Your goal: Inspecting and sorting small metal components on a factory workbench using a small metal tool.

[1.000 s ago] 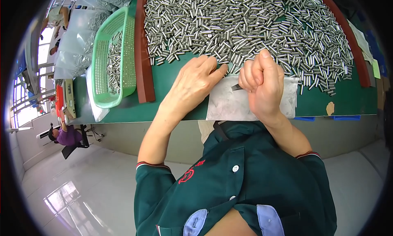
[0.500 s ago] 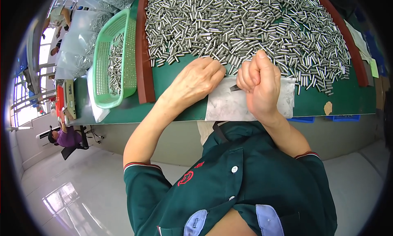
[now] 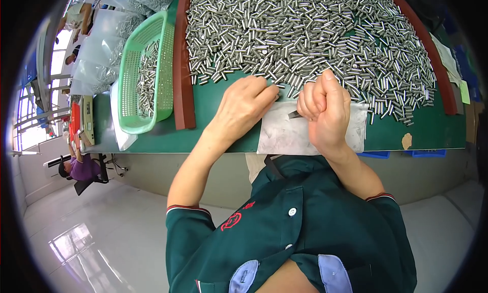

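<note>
Small shiny metal pins (image 3: 284, 36) lie in a wide heap across the green tabletop (image 3: 218, 95). My left hand (image 3: 245, 106) is at the heap's near edge, palm down, its fingers curled and pressed together. What its fingertips hold, if anything, is hidden, and a loose pin lies close by them. My right hand (image 3: 326, 110) is closed in a fist with the thumb on top. Out of its left side sticks a dark, narrow metal piece (image 3: 294, 114), the rest of it hidden in the fist. Below both hands lies a smudged white cloth (image 3: 284, 135).
Red-brown bars (image 3: 183, 84) border the heap left and right. A green plastic basket (image 3: 166, 74) partly filled with pins stands at the left, beside clear bags (image 3: 96, 54) of pins. Farther left, a person in purple (image 3: 85, 168) sits. Blue bins (image 3: 427, 153) show under the table edge.
My left hand has shifted slightly, its elbow coming inward to the right. The right fist still holds the dark metal piece and has barely moved. The whole view has shifted a little.
</note>
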### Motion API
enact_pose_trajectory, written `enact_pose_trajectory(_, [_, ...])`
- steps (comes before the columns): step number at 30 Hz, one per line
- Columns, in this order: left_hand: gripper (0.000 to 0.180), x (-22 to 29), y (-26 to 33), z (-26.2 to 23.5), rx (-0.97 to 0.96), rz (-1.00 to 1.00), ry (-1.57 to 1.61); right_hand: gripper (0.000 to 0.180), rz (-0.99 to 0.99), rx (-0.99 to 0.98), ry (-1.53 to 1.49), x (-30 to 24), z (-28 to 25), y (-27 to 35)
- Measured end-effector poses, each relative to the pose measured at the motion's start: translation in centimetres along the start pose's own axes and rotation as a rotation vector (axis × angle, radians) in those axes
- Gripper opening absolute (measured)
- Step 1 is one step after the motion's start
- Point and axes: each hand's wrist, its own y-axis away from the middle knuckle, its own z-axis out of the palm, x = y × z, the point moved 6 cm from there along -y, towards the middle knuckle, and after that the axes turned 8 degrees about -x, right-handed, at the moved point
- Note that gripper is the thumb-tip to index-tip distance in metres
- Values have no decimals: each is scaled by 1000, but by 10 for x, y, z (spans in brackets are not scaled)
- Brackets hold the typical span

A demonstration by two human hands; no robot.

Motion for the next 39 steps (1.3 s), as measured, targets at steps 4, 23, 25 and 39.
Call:
enact_pose_trajectory(4, [15, -5, 14, -3, 199, -129, 235, 43, 5, 18, -7, 1, -1, 0])
enact_pose_trajectory(23, [12, -3, 5, 4, -39, -226, -73, 43, 29, 0, 60, 1, 2, -1])
enact_pose_trajectory(25, [11, -1, 3, 8, -133, -244, -195, 43, 45, 6, 75, 2, 1, -1])
enact_pose_trajectory(39, [12, -33, 37, 2, 395, -455, 652, 43, 48, 2, 36, 2, 0, 0])
